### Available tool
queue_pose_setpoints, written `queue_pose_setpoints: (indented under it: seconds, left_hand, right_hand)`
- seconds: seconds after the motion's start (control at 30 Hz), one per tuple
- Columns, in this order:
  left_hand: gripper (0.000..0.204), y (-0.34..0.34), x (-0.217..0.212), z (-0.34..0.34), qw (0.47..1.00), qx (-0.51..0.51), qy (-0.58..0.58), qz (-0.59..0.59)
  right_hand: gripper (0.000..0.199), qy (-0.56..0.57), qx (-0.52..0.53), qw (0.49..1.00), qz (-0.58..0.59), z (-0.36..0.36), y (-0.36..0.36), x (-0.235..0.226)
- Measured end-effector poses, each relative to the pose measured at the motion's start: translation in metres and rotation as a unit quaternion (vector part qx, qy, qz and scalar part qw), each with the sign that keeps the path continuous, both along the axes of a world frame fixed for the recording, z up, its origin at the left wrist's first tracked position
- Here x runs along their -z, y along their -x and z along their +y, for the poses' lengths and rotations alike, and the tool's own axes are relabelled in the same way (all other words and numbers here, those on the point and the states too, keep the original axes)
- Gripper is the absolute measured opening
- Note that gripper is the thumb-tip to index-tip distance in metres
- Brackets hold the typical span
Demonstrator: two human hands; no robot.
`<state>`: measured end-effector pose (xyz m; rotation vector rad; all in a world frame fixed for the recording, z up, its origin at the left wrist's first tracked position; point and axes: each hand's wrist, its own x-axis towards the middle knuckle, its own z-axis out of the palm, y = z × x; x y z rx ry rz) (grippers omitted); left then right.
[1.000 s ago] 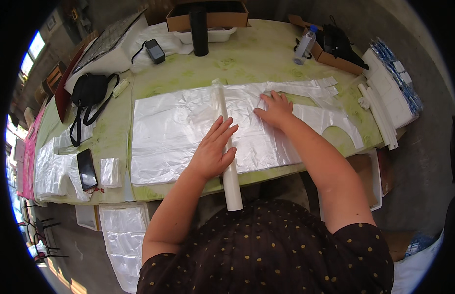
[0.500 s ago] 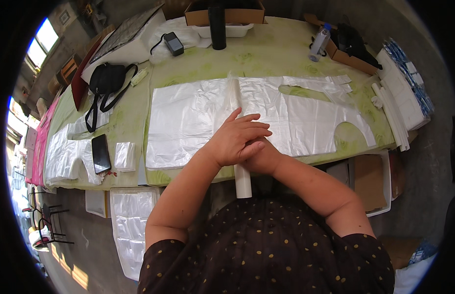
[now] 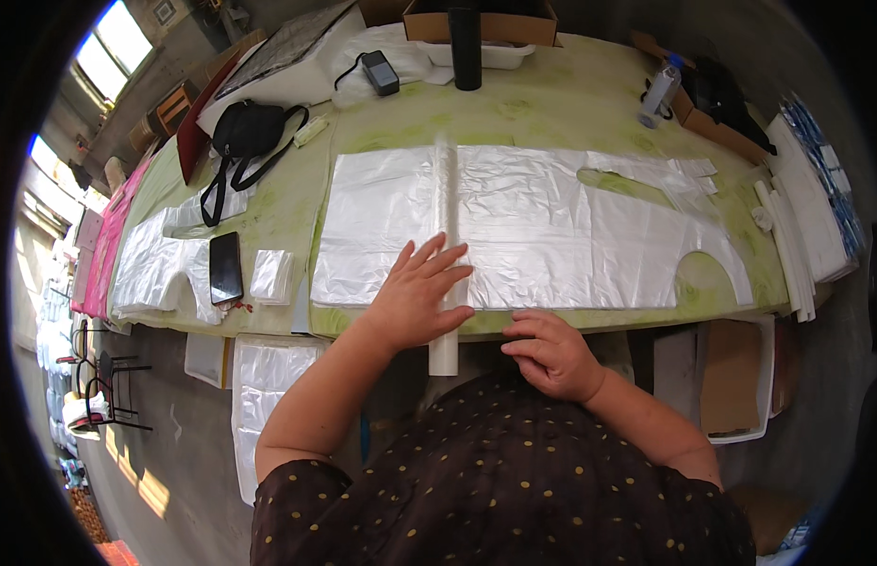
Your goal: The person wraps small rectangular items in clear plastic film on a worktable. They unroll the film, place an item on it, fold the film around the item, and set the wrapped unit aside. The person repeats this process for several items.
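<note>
A thin, clear-white plastic apron [image 3: 542, 241] lies flat on the table, its cut-out armhole and strap end toward the right. Across it, running from the far side to me, lies a pale roll or tube [image 3: 444, 357], whose near end juts past the table's front edge. My left hand [image 3: 421, 292] rests on this tube with fingers spread, not wrapped round it. Just off the front edge, right of the tube, my right hand [image 3: 554, 358] hovers with fingers loosely bent and apart, holding nothing visible.
Left on the green-patterned table [image 3: 400, 118] are a phone [image 3: 226, 267], a folded plastic packet [image 3: 271, 276], more plastic sheeting [image 3: 160, 269] and a black bag [image 3: 247, 132]. A black cylinder [image 3: 466, 52] stands at the back; a bottle [image 3: 661, 92] and white rolls [image 3: 785, 250] are to the right.
My hands, crossed over the tube before, have come apart. The right one has drawn back to the right, off the front edge. The tube now lies flatter and straighter across the plastic.
</note>
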<state>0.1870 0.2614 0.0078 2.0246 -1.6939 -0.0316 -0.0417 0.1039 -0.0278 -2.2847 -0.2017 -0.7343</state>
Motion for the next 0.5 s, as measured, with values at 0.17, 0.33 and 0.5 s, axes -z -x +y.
queue_pose_setpoints:
  seconds: [0.17, 0.33, 0.5]
  left_hand:
    - [0.034, -0.033, -0.009, 0.032, 0.969, -0.227, -0.023, -0.093]
    - [0.063, -0.013, -0.013, 0.002, 0.982, -0.185, 0.017, -0.045]
    - [0.099, -0.052, 0.013, 0.006, 0.923, -0.337, -0.184, -0.03]
  right_hand:
    - [0.027, -0.018, 0.035, 0.999, -0.012, -0.005, 0.009, -0.001]
    - [0.026, -0.024, -0.006, 1.0, -0.013, 0.001, 0.004, 0.005]
    - [0.023, -0.014, -0.011, 1.0, -0.01, 0.004, 0.012, 0.001]
